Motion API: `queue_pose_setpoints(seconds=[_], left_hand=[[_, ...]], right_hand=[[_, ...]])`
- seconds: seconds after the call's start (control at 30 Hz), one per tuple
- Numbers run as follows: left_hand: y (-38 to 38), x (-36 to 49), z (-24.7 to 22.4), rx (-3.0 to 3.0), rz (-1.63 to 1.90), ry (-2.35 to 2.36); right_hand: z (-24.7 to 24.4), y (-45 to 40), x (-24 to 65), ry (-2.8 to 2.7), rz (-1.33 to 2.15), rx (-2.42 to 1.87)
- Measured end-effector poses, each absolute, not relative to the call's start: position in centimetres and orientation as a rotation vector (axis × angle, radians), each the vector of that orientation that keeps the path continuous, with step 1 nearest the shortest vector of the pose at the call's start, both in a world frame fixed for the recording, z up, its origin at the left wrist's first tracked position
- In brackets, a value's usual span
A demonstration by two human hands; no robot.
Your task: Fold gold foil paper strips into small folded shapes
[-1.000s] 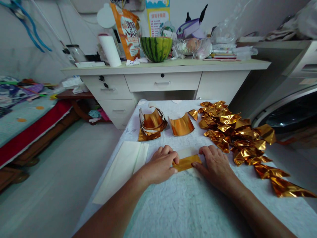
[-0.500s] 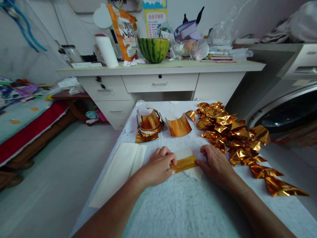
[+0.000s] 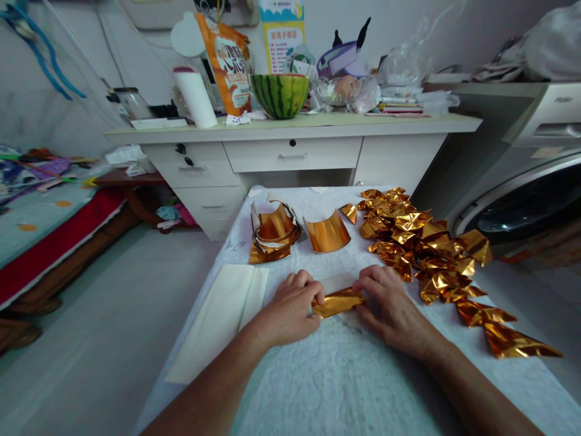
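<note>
A narrow folded strip of gold foil paper (image 3: 338,303) lies between my hands over a pale sheet. My left hand (image 3: 295,306) pinches its left end with curled fingers. At the right end, the thumb and fingers of my right hand (image 3: 388,306) close on the foil. Beyond them sit a curved gold sheet (image 3: 327,233) and, to its left, a stack of curled gold sheets (image 3: 275,230). Several folded gold foil pieces (image 3: 422,242) are heaped along the right side. White paper sheets (image 3: 218,321) lie left of my left hand.
The cloth-covered table (image 3: 299,387) stands before a white desk (image 3: 290,130) holding a watermelon half (image 3: 280,95), an orange pouch (image 3: 229,66) and a paper roll (image 3: 196,98). A washing machine (image 3: 540,157) is at the right, a bed (image 3: 59,224) at the left.
My right hand has moved slightly left and closed its fingers on the strip's right end. The strip looks less flat, its right side raised. The view has shifted slightly.
</note>
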State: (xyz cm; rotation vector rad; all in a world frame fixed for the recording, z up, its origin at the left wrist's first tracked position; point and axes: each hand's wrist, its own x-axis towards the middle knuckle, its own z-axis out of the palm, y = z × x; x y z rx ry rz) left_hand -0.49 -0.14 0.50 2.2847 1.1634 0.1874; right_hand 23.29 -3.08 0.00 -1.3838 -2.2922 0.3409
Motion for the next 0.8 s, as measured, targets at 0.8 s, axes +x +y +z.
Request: queue_pose_setpoints(seconds=[0.8], left_hand=[[-1.0,1.6,0.3,2.662,0.374,1.149]], right_hand=[[-1.0,-2.5,23.1,-2.301,0.394,-1.329]])
